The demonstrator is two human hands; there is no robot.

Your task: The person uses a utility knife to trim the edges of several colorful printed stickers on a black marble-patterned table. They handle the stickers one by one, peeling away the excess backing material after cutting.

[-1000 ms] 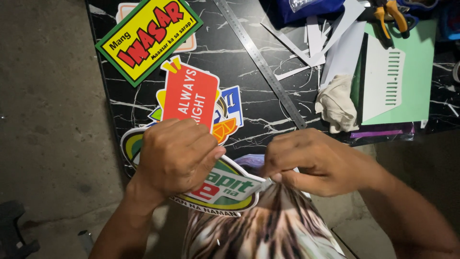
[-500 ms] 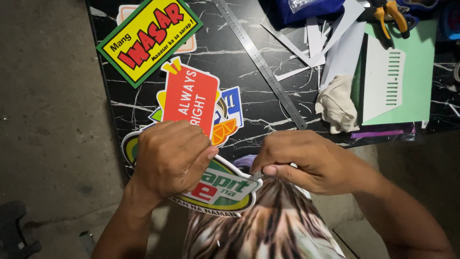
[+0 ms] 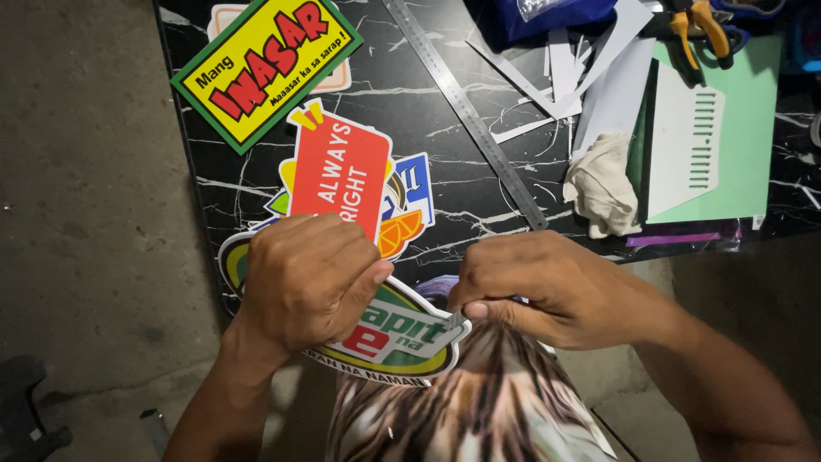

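At the lower middle of the frame, the left hand (image 3: 312, 282) curls palm-down, gripping the green-rimmed oval sign cutout (image 3: 398, 338), while the right hand (image 3: 543, 287) pinches that cutout's right tip. On the black marble table (image 3: 479, 192) above lie two more sign cutouts, one green mat (image 3: 753, 128), one steel ruler (image 3: 466, 111) and one crumpled rag (image 3: 601, 186).

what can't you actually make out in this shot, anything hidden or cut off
- Head view: the left hand covers much of the oval green sign cutout, so its left part is hidden.
- Head view: the right hand pinches at the cutout's right tip; whatever its fingers grip is too small and covered to tell.
- Head view: the orange-handled pliers are cut off by the top edge.
- Head view: the cutouts beneath the red sign are mostly covered by it.
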